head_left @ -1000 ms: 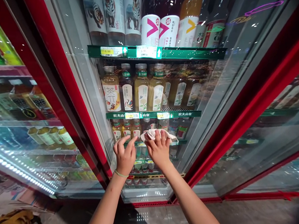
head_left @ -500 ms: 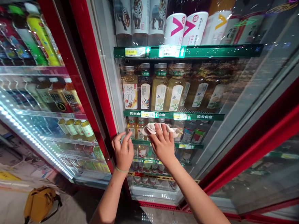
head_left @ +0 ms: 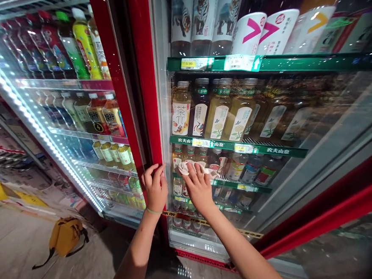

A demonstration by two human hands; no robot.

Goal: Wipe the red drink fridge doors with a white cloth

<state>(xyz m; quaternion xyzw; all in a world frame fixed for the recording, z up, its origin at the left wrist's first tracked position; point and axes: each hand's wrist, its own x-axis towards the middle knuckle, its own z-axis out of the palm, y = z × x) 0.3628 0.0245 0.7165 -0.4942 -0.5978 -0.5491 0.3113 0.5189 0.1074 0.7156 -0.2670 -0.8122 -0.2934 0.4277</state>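
Note:
My right hand [head_left: 198, 187] presses a white cloth [head_left: 187, 167] flat against the glass door [head_left: 231, 219] of a drinks fridge, its fingers spread over the cloth. The cloth is bunched and partly hides the small bottles behind the glass. To its left, my left hand [head_left: 155, 190] is at the red door frame [head_left: 151, 90], with fingers apart and slightly bent, holding nothing. Whether all its fingertips touch the frame is hard to tell. Behind the glass, tea bottles [head_left: 218, 112] stand in rows on shelves with green price strips [head_left: 277, 151].
On the left, a second fridge holds more bottles [head_left: 81, 43] beside a bright light strip [head_left: 43, 129]. A yellow-brown backpack [head_left: 66, 235] lies on the floor [head_left: 16, 238]. Another red frame [head_left: 326, 221] runs along the right side.
The cloth under my right hand has slid left and slightly down across the glass, closer to the door frame. My left hand stays by the frame. The view has turned left.

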